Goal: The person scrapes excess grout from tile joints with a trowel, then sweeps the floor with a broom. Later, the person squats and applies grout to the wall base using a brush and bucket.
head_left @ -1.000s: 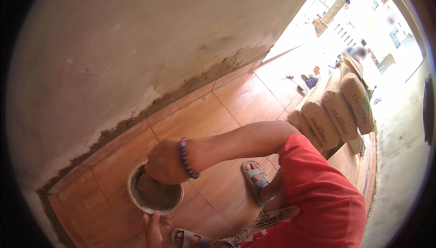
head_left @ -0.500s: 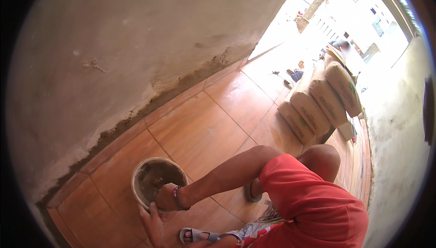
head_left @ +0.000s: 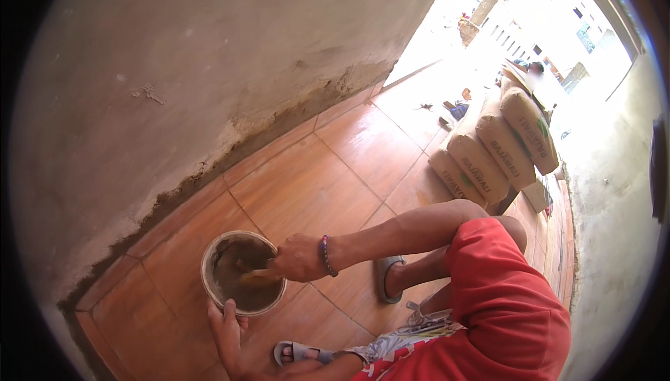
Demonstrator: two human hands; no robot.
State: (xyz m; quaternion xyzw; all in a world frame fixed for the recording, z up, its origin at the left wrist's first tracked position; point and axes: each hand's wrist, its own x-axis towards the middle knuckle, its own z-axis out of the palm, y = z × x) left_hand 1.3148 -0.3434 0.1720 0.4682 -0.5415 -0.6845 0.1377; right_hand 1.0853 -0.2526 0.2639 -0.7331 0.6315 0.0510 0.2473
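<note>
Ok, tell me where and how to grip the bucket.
Probably pinch the bucket by its left rim, coming from the left: the round rim is bare there, with the left hand at the near edge and the right hand opposite.

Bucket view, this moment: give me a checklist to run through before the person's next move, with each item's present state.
1. Left hand at the rim of the bucket: ok, at its near side; how firmly it holds, cannot tell.
2. Right hand holding the yellowish item: ok, it sticks out from the fingers over the bucket's opening.
3. Bucket base flat on the floor tiles: cannot tell, the base is hidden.
4. Grey-brown mix below the rim: ok.
5. Mix evenly blended: cannot tell at this size.
6. Stacked brown sacks apart from the bucket: ok, bare tiles lie between.
</note>
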